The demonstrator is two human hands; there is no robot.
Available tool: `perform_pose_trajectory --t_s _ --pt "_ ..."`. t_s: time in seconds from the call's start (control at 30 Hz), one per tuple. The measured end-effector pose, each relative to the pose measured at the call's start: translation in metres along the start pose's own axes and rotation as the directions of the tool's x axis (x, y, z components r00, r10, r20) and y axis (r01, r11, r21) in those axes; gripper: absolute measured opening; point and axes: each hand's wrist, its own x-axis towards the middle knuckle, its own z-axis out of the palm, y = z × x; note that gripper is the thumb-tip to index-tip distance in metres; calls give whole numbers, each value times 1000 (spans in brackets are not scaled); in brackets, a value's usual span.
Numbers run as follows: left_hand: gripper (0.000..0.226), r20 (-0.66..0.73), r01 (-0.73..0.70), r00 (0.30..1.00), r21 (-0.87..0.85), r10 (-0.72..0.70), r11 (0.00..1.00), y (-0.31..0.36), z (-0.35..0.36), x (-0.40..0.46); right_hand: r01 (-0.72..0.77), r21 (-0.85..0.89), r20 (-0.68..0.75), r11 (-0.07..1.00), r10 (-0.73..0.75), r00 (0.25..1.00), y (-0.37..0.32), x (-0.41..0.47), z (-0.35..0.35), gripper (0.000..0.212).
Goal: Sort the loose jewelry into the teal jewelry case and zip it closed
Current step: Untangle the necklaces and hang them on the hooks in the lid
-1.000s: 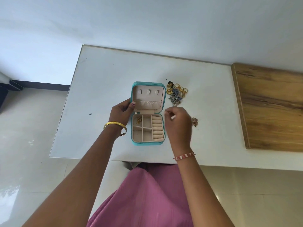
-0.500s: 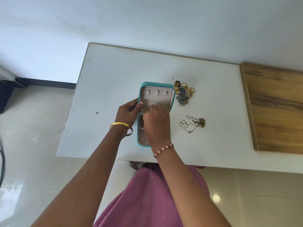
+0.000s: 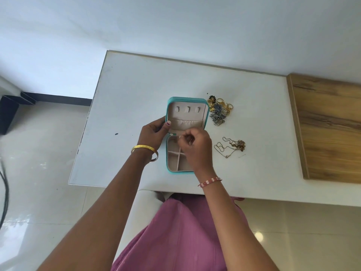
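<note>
The teal case [image 3: 186, 133] lies open on the white table [image 3: 127, 106]. The left hand [image 3: 153, 132] holds its left edge at the hinge. The right hand [image 3: 197, 147], fingers [image 3: 185, 136] curled, hovers over the tray. At 1 o'clock from the case lies a jewelry pile [image 3: 219, 111], at 3 o'clock a chain [image 3: 230, 146].

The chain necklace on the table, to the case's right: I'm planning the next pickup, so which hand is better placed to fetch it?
Probably the right hand. It works over the teal jewelry case, on the side nearer the chain necklace, while the left hand grips the case's far edge, steadying it.
</note>
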Motion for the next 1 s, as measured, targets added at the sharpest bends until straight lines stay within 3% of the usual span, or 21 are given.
perform_pose_trajectory --t_s 0.1,0.2,0.23,0.3,0.4,0.53,0.7,0.83,0.93,1.0 --pt "33 -3 6 1000 -2 -6 1000 0 0 0 -229 388 44 893 231 972 -3 6 -16 8" --pt "35 -9 16 1000 23 -16 1000 1 0 0 -351 768 187 535 338 923 0 12 -36 15" --pt "35 -8 16 1000 24 -16 1000 1 0 0 -358 838 224 412 340 913 1 13 -44 16" --pt "35 -2 15 1000 21 -15 1000 2 0 -1 -339 900 238 275 341 909 6 14 -58 16" --pt "36 -4 29 1000 34 -29 999 4 0 -1 -285 931 190 227 365 911 16 13 -76 19" --pt "36 -4 40 999 25 -40 999 4 0 -2 -288 904 127 315 447 886 32 12 -83 18" --pt "36 2 47 999 19 -47 999 4 0 -3 -341 694 -84 634 542 836 52 5 -73 17" --pt "35 -1 41 999 33 -41 999 3 -1 -3 -345 284 -180 895 403 897 59 -2 -69 11" --pt "34 -10 38 999 26 -37 999 2 0 -3 -258 79 -234 963 269 934 51 -1 -65 16" --pt "34 -23 29 999 32 -28 999 2 1 -4 -242 89 -226 966 257 940 42 3 -58 18"
